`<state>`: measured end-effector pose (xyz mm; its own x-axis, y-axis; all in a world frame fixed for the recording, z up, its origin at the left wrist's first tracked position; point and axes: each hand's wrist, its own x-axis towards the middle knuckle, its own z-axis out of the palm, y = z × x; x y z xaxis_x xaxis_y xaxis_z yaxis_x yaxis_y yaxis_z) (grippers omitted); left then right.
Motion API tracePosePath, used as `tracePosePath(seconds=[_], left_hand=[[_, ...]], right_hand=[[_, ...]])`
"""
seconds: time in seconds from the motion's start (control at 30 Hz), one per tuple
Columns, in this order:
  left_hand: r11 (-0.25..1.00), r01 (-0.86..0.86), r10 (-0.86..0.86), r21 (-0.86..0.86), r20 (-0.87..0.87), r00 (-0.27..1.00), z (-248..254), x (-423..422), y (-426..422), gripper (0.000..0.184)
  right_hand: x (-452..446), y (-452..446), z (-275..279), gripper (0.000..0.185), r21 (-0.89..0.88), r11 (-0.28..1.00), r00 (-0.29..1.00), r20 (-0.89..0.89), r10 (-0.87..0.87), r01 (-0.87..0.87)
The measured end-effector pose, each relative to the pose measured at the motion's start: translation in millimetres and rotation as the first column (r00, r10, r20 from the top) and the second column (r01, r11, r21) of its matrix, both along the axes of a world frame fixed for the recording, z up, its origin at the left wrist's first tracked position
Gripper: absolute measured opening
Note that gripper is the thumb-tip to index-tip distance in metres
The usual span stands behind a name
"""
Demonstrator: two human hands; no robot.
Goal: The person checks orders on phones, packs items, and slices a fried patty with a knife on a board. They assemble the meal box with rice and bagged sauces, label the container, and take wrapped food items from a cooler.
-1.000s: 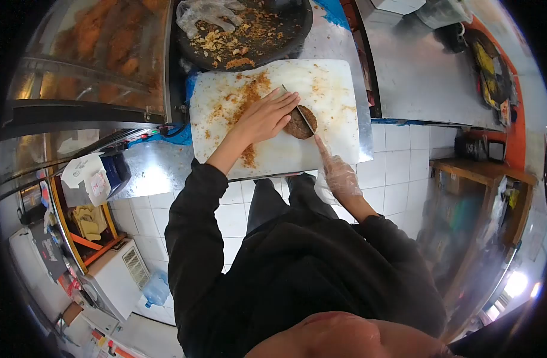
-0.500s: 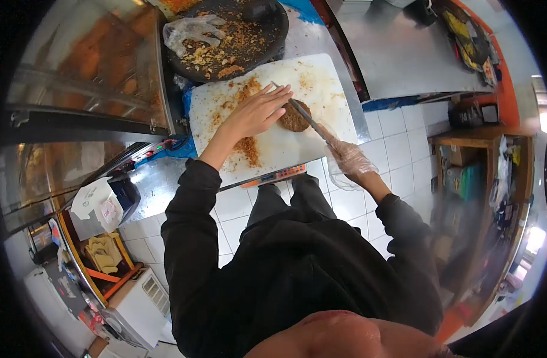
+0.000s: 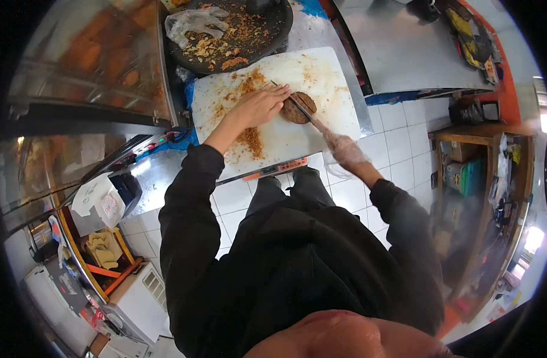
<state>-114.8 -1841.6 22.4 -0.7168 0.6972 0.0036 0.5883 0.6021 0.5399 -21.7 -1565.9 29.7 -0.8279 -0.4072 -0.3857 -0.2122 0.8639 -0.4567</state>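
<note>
A round brown patty [image 3: 292, 114] lies on the white cutting board [image 3: 339, 89], and a long knife [image 3: 302, 109] crosses its middle. My right hand [image 3: 348, 151], in a clear plastic glove, is closed around the knife's handle at the board's right side. Bare and palm down, my left hand [image 3: 261, 107] has its fingers stretched out over the front part of the blade, beside the patty. The blade's tip sticks out past the fingers. Whether the blade has gone through the patty, I cannot tell. Reddish-brown crumbs [image 3: 249, 143] are scattered over the board's left half.
A large dark pan [image 3: 267, 42] with crumbs and a crumpled plastic glove [image 3: 196, 25] stands behind the board. On the left is a glass display case [image 3: 118, 65]; a steel counter [image 3: 399, 53] is at the back right. An orange-fronted scale [image 3: 276, 169] sits at the board's front edge.
The knife has shifted from the patty's upper right edge to across its middle. My right hand has moved slightly up and left with it. My left hand stays nearly in place.
</note>
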Motion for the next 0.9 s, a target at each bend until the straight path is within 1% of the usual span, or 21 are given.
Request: tracePosePath(seconds=[0.03,0.1,0.13,0.17,0.2,0.23,0.27,0.33,0.4,0.47,0.57,0.6,0.67,0.7,0.73,0.77,0.8,0.83,0.9], left_hand=[[1.000,-0.004,0.004,0.002,-0.016,1.000,4.9,1.3,-1.2,0.043],[0.996,0.081,-0.082,-0.042,-0.044,0.996,16.8,-1.4,-5.8,0.044],[0.996,0.081,-0.083,-0.045,-0.052,0.995,27.3,0.3,-8.4,0.044],[0.995,0.082,-0.086,-0.053,-0.076,0.993,35.9,6.1,-11.3,0.045],[0.995,0.085,-0.090,-0.058,-0.093,0.992,39.3,13.1,-13.1,0.047],[0.994,0.089,-0.093,-0.056,-0.084,0.992,35.0,18.0,-15.1,0.047],[0.994,0.085,-0.091,-0.075,-0.086,0.992,28.2,20.8,-17.4,0.047],[0.993,0.077,-0.085,-0.091,-0.084,0.993,17.2,22.9,-18.2,0.048],[0.997,0.068,-0.073,-0.043,-0.115,0.991,6.1,20.0,-17.3,0.048],[0.999,0.045,-0.047,-0.021,-0.101,0.994,-5.6,20.0,-18.0,0.047],[1.000,0.012,-0.011,0.025,-0.053,0.999,-9.7,19.4,-17.2,0.045],[0.999,-0.004,0.005,0.053,-0.019,1.000,-9.3,19.3,-17.0,0.044],[0.998,-0.018,0.017,0.054,0.004,1.000,-10.8,19.3,-18.1,0.044],[0.999,-0.008,0.007,0.053,0.016,1.000,-10.1,17.3,-17.8,0.043],[0.999,-0.011,0.011,0.053,0.005,1.000,-11.2,13.6,-16.3,0.043],[1.000,-0.001,0.001,0.003,0.005,1.000,-11.6,9.1,-14.0,0.044],[0.999,0.008,-0.008,-0.048,0.005,1.000,-9.7,8.2,-12.3,0.044],[0.999,-0.003,0.003,-0.050,-0.012,1.000,-0.1,12.8,-10.0,0.044],[0.984,-0.114,0.122,0.139,-0.056,0.991,21.4,23.8,-6.7,0.047]], right_hand=[[1.3,1.6,4.4,0.061,0.002,1.000,1.000,-0.016,0.004,-0.004],[0.8,2.0,24.3,0.060,0.014,1.000,1.000,0.000,0.000,0.000],[6.7,1.8,33.0,0.061,-0.062,0.998,0.998,-0.054,-0.013,0.010],[7.5,-0.1,39.1,0.061,-0.064,0.998,0.998,-0.053,-0.016,0.012],[10.1,-2.3,43.8,0.062,-0.021,1.000,1.000,-0.004,0.001,-0.001],[12.8,-4.5,45.0,0.063,0.021,1.000,0.999,0.048,0.016,-0.017],[14.2,-6.3,41.3,0.063,0.023,1.000,0.998,0.054,0.015,-0.016],[14.2,-10.5,31.6,0.069,0.134,0.991,0.997,0.073,0.019,-0.029],[16.7,-15.1,30.7,0.071,0.135,0.990,0.998,0.066,0.023,-0.031],[17.1,-15.4,23.4,0.073,0.135,0.990,0.997,0.077,0.024,-0.034],[19.0,-14.0,-1.9,0.074,0.092,0.995,0.999,-0.035,0.028,-0.025],[20.0,-14.9,-5.7,0.074,0.092,0.995,0.999,-0.026,0.035,-0.032],[23.8,-15.3,-7.3,0.074,0.043,0.999,0.993,-0.114,0.021,-0.016],[24.9,-15.0,-7.0,0.074,0.043,0.999,0.993,-0.119,0.024,-0.019],[21.3,-13.5,-6.6,0.072,0.093,0.995,0.996,-0.078,0.049,-0.041],[15.1,-11.4,-5.2,0.069,0.142,0.988,0.997,-0.040,0.072,-0.065],[4.1,-7.9,5.7,0.061,-0.071,0.996,0.990,0.137,-0.045,0.055],[-2.0,-1.9,15.2,0.055,-0.089,0.996,0.995,0.104,-0.007,0.016],[-11.1,6.5,47.1,0.054,-0.050,0.998,0.997,0.062,0.042,-0.039]])
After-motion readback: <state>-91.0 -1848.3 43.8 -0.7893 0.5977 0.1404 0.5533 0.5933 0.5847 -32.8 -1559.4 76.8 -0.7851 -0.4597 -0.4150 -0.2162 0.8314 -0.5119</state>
